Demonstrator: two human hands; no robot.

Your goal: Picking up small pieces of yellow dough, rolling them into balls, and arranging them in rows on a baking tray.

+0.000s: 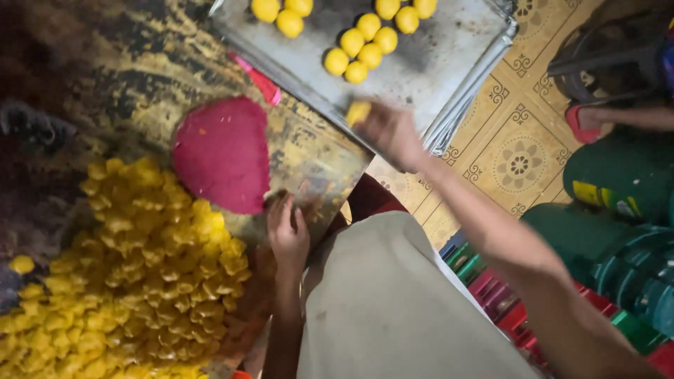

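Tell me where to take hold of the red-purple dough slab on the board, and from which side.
Grip the red-purple dough slab at its straight near edge, coming from the side of the left hand, which rests at that corner. The slab lies flat and soft, so slide fingers under it there; the yellow pieces crowd its other near side.
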